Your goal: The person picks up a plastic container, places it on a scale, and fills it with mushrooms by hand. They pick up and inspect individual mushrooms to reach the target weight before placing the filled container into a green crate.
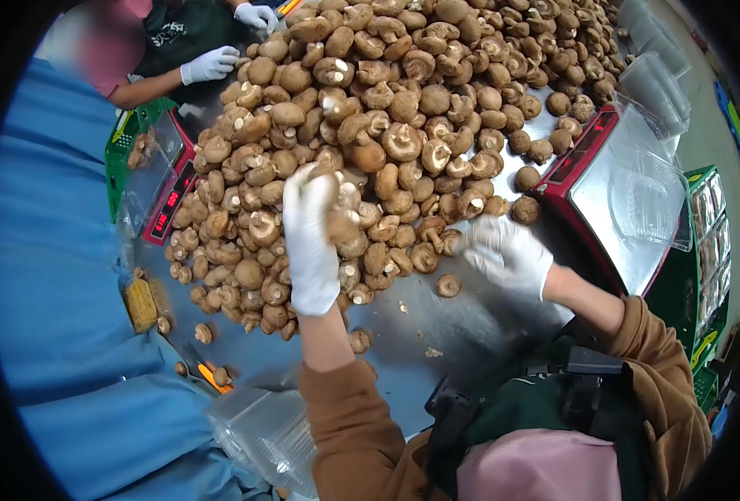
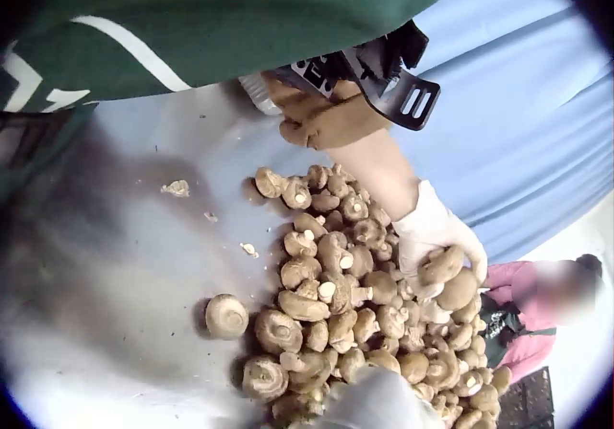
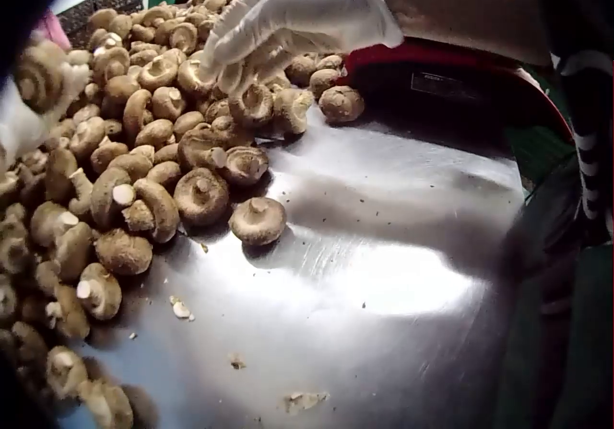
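I see the white-gloved left hand [image 1: 310, 250] grip brown, domed mushrooms [image 2: 460, 290] over their heap [image 1: 403, 142], the white-gloved right hand [image 1: 510, 259] loosely bent beside it; an overfull grip could roll caps off the metal worktop [image 3: 384, 352].

Blue cloth [image 1: 53, 250] hangs in folds along the left of the metal tabletop [image 1: 399, 334]. Near it I can see a red scale [image 1: 171, 200], digits lit, and a yellow block [image 1: 140, 306]. Clear plastic containers [image 1: 650, 200] sit on the right-hand scale [image 1: 583, 196], beside a green crate [image 1: 675, 296]. Someone in a dark apron [image 1: 169, 37] is at the far side.
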The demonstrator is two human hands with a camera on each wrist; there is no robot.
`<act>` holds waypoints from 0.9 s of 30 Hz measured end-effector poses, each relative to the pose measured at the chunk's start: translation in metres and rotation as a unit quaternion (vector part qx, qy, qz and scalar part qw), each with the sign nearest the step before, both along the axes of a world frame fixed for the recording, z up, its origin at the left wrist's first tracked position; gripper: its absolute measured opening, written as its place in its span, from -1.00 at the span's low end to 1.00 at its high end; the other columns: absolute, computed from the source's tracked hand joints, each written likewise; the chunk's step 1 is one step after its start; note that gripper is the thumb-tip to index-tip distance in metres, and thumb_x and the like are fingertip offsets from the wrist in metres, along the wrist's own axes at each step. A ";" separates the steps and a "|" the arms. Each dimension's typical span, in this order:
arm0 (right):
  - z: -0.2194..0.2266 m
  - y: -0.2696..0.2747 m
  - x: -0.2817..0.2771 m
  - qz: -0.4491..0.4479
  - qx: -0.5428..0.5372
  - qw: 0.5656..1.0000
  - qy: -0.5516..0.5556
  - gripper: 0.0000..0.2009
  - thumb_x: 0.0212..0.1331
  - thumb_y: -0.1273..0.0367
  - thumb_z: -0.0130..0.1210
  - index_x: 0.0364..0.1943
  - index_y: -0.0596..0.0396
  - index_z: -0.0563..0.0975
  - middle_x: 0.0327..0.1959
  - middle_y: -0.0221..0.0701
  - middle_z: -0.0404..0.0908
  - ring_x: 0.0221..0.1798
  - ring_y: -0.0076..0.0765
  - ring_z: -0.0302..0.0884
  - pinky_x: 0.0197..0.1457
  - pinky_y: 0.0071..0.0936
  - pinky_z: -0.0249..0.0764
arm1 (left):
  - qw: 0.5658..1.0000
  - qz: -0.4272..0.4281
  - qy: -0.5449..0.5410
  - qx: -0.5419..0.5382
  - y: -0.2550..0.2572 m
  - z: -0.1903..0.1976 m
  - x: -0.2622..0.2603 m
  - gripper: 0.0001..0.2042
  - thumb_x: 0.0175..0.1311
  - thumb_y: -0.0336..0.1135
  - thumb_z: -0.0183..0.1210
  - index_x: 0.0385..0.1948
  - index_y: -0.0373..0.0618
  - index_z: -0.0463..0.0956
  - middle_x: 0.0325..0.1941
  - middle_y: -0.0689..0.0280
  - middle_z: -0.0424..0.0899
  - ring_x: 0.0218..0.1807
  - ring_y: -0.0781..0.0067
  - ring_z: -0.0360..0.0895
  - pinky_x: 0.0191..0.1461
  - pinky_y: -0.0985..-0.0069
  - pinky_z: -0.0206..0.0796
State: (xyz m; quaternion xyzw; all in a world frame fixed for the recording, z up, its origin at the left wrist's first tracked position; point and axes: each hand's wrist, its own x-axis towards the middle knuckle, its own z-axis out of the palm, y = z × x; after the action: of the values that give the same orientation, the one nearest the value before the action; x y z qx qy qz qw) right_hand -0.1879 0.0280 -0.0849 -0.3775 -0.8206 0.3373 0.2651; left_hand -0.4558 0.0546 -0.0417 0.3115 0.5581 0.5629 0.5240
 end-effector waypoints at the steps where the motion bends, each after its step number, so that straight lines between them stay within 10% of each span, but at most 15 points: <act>1: 0.002 0.013 -0.007 -0.025 -0.012 1.000 0.007 -0.89 0.17 0.43 0.13 -0.24 0.03 0.61 -0.32 -0.24 0.59 -0.20 -0.05 0.58 -0.12 -0.21 0.53 | 0.991 0.012 -0.131 0.019 -0.013 -0.002 -0.004 -0.53 0.36 -0.06 0.06 0.14 -0.24 0.38 0.01 0.06 0.58 -0.02 0.24 0.61 -0.33 0.54 0.48; 2: 0.004 0.027 -0.016 -0.050 -0.023 0.998 0.016 -0.89 0.18 0.42 0.13 -0.24 0.03 0.61 -0.33 -0.24 0.60 -0.20 -0.05 0.58 -0.12 -0.21 0.53 | 0.965 0.025 -0.258 0.039 -0.024 -0.004 -0.008 -0.52 0.38 -0.04 -0.01 0.15 -0.25 0.38 0.00 0.03 0.59 -0.03 0.20 0.62 -0.43 0.54 0.48; 11: -0.011 0.086 -0.104 0.037 0.117 0.992 0.003 -0.82 0.14 0.38 0.12 -0.17 0.01 0.59 -0.30 -0.28 0.61 -0.18 -0.02 0.58 -0.14 -0.14 0.51 | 0.956 0.140 -0.244 0.086 -0.098 -0.021 -0.023 -0.65 0.47 -0.23 -0.08 0.20 -0.13 0.37 0.26 0.02 0.45 0.24 0.07 0.48 -0.37 0.47 0.56; 15: -0.005 0.088 -0.138 0.063 0.194 0.971 -0.127 -0.59 0.08 0.29 0.20 0.08 -0.06 0.54 -0.09 -0.40 0.54 0.02 -0.21 0.45 0.01 -0.23 0.34 | 0.983 0.177 0.029 0.035 -0.087 -0.006 -0.015 -0.74 0.49 -0.33 -0.06 0.09 -0.18 0.47 0.23 0.20 0.49 0.21 0.31 0.49 -0.16 0.54 0.51; 20: -0.008 0.083 -0.145 0.070 0.197 0.968 -0.140 -0.55 0.14 0.18 0.17 0.15 -0.10 0.50 -0.23 -0.34 0.53 -0.06 -0.18 0.46 0.00 -0.22 0.31 | 0.912 0.176 0.364 0.074 -0.060 -0.015 -0.029 -0.78 0.26 -0.55 0.16 -0.08 -0.18 0.60 0.10 0.20 0.48 0.19 0.29 0.43 0.31 0.38 0.24; 24: 0.014 0.078 -0.123 0.070 -0.245 0.959 0.127 -0.57 0.33 0.21 -0.03 0.27 -0.09 0.45 0.00 -0.27 0.58 -0.05 -0.22 0.57 0.01 -0.30 0.49 | 0.801 0.151 0.562 0.140 -0.010 0.016 -0.039 -0.74 0.20 -0.50 0.25 -0.06 -0.13 0.62 0.08 0.15 0.44 0.20 0.20 0.41 0.30 0.35 0.25; 27: 0.029 0.074 -0.111 0.053 -0.576 0.715 0.393 -0.55 0.41 0.17 -0.15 0.26 0.11 0.43 0.08 -0.36 0.57 -0.03 -0.36 0.61 0.13 -0.36 0.54 | 0.677 0.100 0.707 0.175 0.046 0.031 -0.042 -0.62 0.10 -0.41 0.33 0.03 -0.01 0.59 0.10 0.09 0.41 0.18 0.10 0.37 0.27 0.27 0.28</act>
State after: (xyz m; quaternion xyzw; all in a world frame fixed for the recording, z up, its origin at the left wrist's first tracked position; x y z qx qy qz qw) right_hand -0.2987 0.1021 -0.0559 -0.2466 -0.3086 0.8761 0.2764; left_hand -0.4981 0.1009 -0.0109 0.6451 0.6815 0.3110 -0.1506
